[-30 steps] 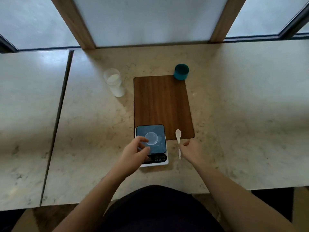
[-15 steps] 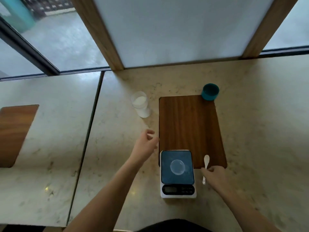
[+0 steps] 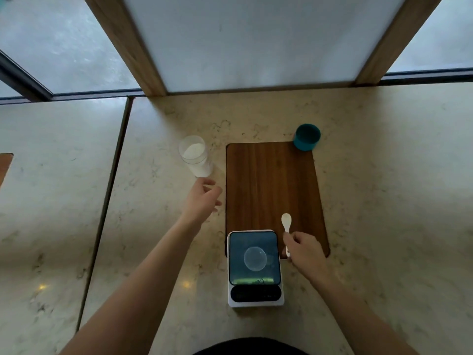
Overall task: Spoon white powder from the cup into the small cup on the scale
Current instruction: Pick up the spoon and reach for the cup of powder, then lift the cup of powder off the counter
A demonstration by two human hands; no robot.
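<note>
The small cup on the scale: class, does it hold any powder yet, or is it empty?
Empty, as far as shows: the small cup on the scale looks clear, with no white heap inside. A thin dusting could not be told.

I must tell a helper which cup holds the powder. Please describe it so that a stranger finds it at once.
Find the dark wooden board on the marble counter. Just off its far left corner stands a clear cup, ahead of the left hand. Unlike the teal cup at the far right corner, it is see-through, with white powder inside.
</note>
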